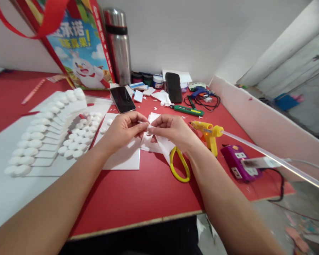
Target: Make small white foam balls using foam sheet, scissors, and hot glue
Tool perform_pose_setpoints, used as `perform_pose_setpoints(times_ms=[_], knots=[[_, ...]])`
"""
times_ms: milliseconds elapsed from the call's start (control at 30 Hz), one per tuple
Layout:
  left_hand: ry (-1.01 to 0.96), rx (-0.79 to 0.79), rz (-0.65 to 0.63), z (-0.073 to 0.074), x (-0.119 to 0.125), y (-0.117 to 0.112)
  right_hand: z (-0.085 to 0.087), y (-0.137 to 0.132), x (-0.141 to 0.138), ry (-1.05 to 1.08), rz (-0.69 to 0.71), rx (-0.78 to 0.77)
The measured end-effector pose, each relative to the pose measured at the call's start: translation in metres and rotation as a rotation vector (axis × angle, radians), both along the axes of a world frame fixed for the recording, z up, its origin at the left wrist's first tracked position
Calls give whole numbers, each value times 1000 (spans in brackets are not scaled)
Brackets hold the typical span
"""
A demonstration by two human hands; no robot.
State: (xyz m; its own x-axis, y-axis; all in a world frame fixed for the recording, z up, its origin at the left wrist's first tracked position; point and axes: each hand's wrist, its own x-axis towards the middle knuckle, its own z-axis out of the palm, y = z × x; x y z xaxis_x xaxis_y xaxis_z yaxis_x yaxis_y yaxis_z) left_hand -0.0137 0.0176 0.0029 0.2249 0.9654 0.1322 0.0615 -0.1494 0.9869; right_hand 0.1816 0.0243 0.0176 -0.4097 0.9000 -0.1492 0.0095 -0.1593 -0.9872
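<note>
My left hand (125, 128) and my right hand (171, 130) meet over the red table (138, 198), both pinching a small white paper piece (149, 128) between their fingertips. More white paper sheets (127, 159) lie flat under the hands. Yellow-handled scissors (179, 166) rest just below my right wrist. A yellow glue gun (208, 132) with a long clear glue stick stands right of my right hand.
Rows of white foam ovals (42, 131) on white strips cover the left. Two phones (122, 99) (173, 86), a green utility knife (187, 110), paint jars (157, 81), a steel flask (118, 46), a red bag (79, 46) and a purple power strip (240, 163) surround the work.
</note>
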Motion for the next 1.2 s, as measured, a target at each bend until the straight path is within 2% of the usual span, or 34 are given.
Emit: perform_pose_setpoints(times_ms=[133,267,367,533,667,800,900,1000,1067,1100,1200], knots=[[43,29,-3,9,0,-4,1,1,2,35,120,-79],[95,77,34,12,2,-6,-2,2,3,-139,129,26],[94,89,76,11,2,-5,-5,3,3,-222,121,96],[22,16,-10,3,-1,-1,-4,2,5,-222,132,167],[50,9,-32,1,-1,0,-1,1,6,-260,141,176],[99,65,-13,4,-2,-1,2,-1,5,-147,168,26],[139,226,-4,5,-4,-1,3,0,5,18,203,-134],[152,366,13,3,-5,0,2,1,4,119,255,-229],[116,315,31,2,-4,0,1,2,3,88,222,-190],[66,237,39,1,-4,0,1,3,3,29,176,-113],[-153,-122,20,0,-3,1,2,1,1,-236,26,256]])
